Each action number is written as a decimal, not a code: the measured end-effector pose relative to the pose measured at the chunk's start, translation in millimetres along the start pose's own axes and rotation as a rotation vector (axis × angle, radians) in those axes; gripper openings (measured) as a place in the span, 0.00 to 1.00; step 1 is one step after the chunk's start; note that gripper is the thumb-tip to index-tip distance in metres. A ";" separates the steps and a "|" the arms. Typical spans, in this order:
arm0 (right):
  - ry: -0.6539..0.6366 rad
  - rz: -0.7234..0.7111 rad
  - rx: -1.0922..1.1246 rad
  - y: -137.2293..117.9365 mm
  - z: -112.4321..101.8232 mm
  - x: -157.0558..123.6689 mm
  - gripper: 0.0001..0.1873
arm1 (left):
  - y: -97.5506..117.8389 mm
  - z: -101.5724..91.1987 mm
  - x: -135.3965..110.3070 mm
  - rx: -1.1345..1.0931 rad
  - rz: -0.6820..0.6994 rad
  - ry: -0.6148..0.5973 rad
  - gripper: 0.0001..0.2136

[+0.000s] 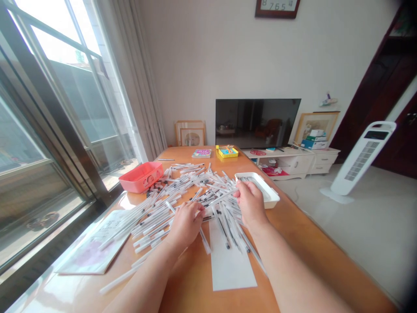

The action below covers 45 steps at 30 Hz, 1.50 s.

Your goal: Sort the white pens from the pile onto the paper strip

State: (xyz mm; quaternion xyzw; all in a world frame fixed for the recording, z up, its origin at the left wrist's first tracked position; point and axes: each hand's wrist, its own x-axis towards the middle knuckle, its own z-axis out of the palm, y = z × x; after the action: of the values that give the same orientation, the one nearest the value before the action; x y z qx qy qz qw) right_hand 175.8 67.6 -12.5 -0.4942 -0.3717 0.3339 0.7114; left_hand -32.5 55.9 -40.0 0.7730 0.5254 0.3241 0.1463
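My right hand (250, 201) pinches one end of a whitish, see-through pen barrel (223, 198), which slants down to the left across the pile. Close to the barrel's other end is my left hand (187, 221), its thumb and fingers pressed together; whatever is between them is too small to make out. Under and around both hands lies a wide pile of pen parts (156, 224), mostly clear white barrels, some with black tips or caps. A white sheet of paper (232, 271) is partly covered by several of them.
Beside my right hand stands a white tray (273, 201) holding thin pieces. A red plastic basket (140, 177) sits at the left edge, near a booklet (94, 250). Farther back are a yellow box (228, 153) and a colourful booklet (202, 153) on the wooden table (293, 252).
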 end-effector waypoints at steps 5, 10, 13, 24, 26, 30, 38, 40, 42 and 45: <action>-0.001 0.065 0.099 -6.4 1.1 -1.6 0.16 | 2.2 -5.1 0.9 -0.615 -0.132 -0.025 0.11; -0.018 0.034 0.119 -6.0 3.0 -4.1 0.16 | 16.3 -17.0 -1.6 -0.850 -0.306 -0.077 0.17; -0.036 0.030 0.111 -5.0 4.5 -7.3 0.17 | 18.2 -20.2 -1.7 -0.874 -0.339 -0.072 0.19; -0.064 0.027 0.105 -4.5 8.9 -14.0 0.17 | 8.3 -16.0 1.3 -0.941 -0.357 -0.072 0.17; -0.074 0.030 0.095 -4.7 10.2 -15.8 0.17 | 7.7 -15.8 0.9 -0.941 -0.360 -0.078 0.17; -0.115 0.057 0.078 -5.1 12.7 -20.3 0.17 | 5.2 -15.3 0.7 -0.977 -0.360 -0.063 0.17; -0.490 0.216 -0.067 -14.2 16.7 -35.0 0.12 | -13.1 -21.0 7.9 -1.025 -0.404 0.218 0.18; -0.601 0.220 -0.125 -17.0 19.1 -41.3 0.10 | -16.0 -24.3 9.3 -1.016 -0.381 0.281 0.17; -0.678 0.174 -0.190 -17.9 22.6 -48.9 0.09 | -15.6 -27.4 9.3 -0.983 -0.354 0.317 0.16; -0.756 0.058 -0.289 -14.2 28.7 -61.2 0.13 | -9.6 -30.7 7.0 -0.927 -0.328 0.324 0.16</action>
State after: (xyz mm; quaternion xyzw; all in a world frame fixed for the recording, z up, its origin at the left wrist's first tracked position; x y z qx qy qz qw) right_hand 122.0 25.0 -4.4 -0.4417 -0.6360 0.4565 0.4382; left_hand -57.8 62.6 -20.1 0.4742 0.4567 0.6112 0.4392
